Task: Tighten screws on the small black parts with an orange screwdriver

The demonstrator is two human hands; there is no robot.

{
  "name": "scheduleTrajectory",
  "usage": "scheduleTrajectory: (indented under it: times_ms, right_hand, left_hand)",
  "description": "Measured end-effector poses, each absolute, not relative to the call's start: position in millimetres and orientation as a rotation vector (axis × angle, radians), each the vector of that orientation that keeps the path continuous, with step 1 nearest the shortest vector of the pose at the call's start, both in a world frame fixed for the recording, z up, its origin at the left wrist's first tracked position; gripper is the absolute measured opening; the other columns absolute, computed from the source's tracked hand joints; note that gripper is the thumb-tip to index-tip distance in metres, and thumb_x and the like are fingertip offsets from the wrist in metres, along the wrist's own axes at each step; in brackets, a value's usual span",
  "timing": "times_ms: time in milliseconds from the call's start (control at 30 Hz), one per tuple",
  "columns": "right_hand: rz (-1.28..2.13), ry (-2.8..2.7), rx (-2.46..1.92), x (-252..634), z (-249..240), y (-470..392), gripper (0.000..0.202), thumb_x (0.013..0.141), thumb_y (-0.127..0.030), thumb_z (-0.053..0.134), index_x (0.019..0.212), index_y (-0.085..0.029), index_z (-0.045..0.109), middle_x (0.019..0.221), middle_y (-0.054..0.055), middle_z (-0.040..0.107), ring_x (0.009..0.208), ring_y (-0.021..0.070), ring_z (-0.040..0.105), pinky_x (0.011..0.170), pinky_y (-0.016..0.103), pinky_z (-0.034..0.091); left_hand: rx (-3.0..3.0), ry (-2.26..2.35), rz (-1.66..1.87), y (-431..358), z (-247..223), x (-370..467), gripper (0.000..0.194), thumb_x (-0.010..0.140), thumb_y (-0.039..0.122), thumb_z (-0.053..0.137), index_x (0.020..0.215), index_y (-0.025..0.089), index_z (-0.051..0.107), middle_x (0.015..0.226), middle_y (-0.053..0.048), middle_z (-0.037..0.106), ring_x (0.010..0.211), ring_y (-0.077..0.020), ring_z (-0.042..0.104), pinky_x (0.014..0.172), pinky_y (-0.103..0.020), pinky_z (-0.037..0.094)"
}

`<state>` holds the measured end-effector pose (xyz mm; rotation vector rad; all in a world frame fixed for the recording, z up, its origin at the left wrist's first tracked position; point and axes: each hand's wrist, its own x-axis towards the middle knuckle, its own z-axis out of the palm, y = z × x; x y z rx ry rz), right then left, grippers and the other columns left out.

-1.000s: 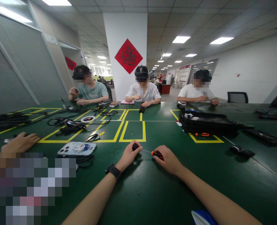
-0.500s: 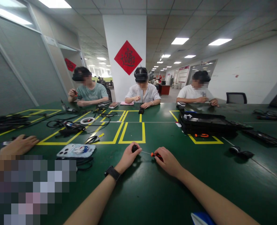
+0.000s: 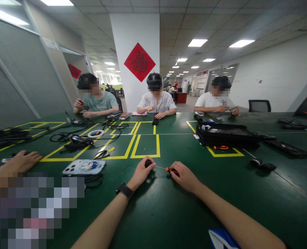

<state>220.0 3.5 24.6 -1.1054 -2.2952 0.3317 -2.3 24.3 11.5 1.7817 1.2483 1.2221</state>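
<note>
My left hand (image 3: 143,170), with a dark watch on the wrist, pinches a small round black object (image 3: 148,163) above the green table (image 3: 153,214). To its right, my right hand (image 3: 183,175) is closed round the orange and black handle of a screwdriver (image 3: 169,169). The thin metal shaft points left and its tip reaches the fingers of my left hand. Whether the tip touches the black object cannot be made out.
A phone in a patterned case (image 3: 84,167) and cables lie at the left, near another person's hand (image 3: 22,162). Black trays (image 3: 226,134), an orange tool (image 3: 221,147) and dark glasses (image 3: 262,165) lie at the right. Three people sit across the table.
The view has shifted slightly, so the far objects appear a little further left. Both hands keep their grip, and my right hand appears slightly closer to my left.
</note>
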Motion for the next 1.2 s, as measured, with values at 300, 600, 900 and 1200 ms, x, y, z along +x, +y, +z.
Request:
scheduleTrajectory:
  times_ms: [300,600,900,1200]
  right_hand:
    - [0.425,-2.201,-1.177,216.2,19.7,3.4,0.014,0.079,-0.024,0.056,0.091,-0.018,0.053,0.088,0.004,0.055,0.081,0.0171,0.05,0.073,0.03,0.04]
    - [0.319,-2.256,-1.157,216.6,20.3,2.0,0.012,0.085,-0.024,0.046,0.088,-0.016,0.055,0.091,0.006,0.053,0.086,0.0173,0.048,0.078,0.031,0.039]
    - [0.314,-2.274,-1.095,217.6,20.7,1.6,0.011,0.084,-0.022,0.05,0.092,-0.017,0.055,0.093,0.005,0.054,0.089,0.0177,0.049,0.08,0.032,0.039]
    - [0.298,-2.27,-1.148,218.4,21.2,1.6,0.013,0.087,-0.024,0.044,0.088,-0.017,0.056,0.089,0.005,0.054,0.086,0.0169,0.049,0.078,0.031,0.039]
  left_hand:
    - [1.741,1.3,1.255,22.4,11.7,2.7,0.023,0.076,0.04,0.051,0.077,0.018,0.053,0.066,0.002,0.054,0.062,-0.0119,0.049,0.062,-0.024,0.039]
    - [1.748,1.307,1.248,19.3,15.7,1.8,0.022,0.076,0.039,0.051,0.078,0.018,0.053,0.069,0.001,0.055,0.066,-0.0131,0.051,0.065,-0.025,0.04]
    - [1.739,1.332,1.259,21.4,13.0,2.1,0.022,0.073,0.038,0.054,0.079,0.017,0.054,0.07,0.001,0.055,0.064,-0.0124,0.05,0.063,-0.024,0.039]
    - [1.7,1.303,1.252,23.5,10.2,1.3,0.02,0.073,0.037,0.053,0.08,0.018,0.054,0.07,0.001,0.056,0.064,-0.0121,0.05,0.062,-0.024,0.039]
